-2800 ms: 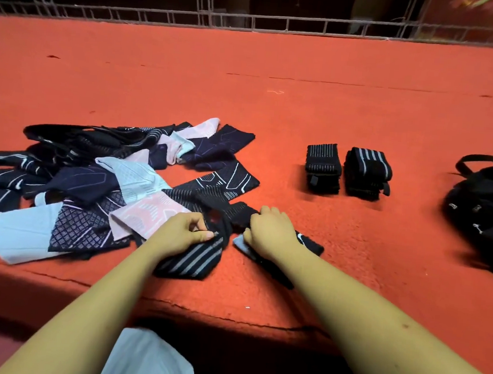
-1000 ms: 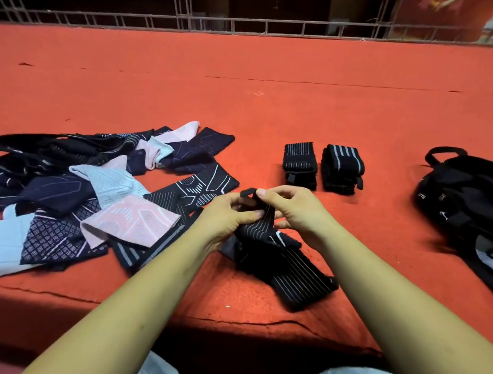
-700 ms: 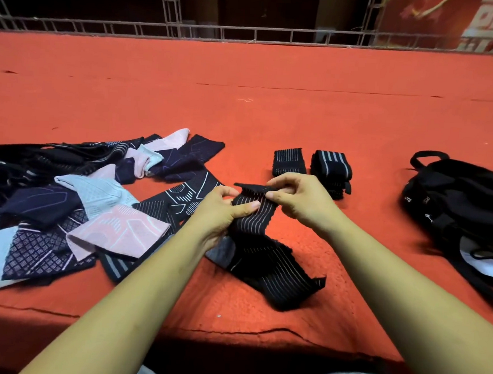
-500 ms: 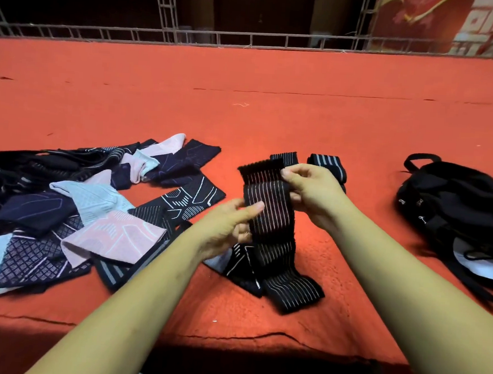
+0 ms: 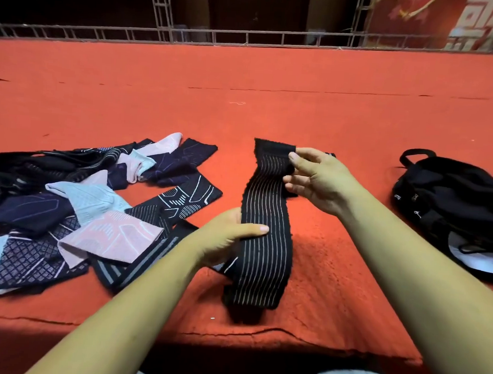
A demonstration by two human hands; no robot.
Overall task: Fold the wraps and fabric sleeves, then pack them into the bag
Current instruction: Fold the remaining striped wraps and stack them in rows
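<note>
Well left of the black fabric bag (image 5: 454,207), the long black elastic wrap with thin pale stripes (image 5: 264,246) is held up, its lower end lying on the red carpet (image 5: 275,86). The right hand (image 5: 318,183) pinches its top end and the left hand (image 5: 221,237) grips it mid-length, thumb across the face. From so light a pinch the stretchy band could twist or slip, folding crooked, or its tail could snag the heap of patterned fabric sleeves (image 5: 86,210) farther from the bag.

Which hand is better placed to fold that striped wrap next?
Right, probably: the right hand pinches the raised far end of the wrap, free to bring down, while the left hand grips its middle.
</note>
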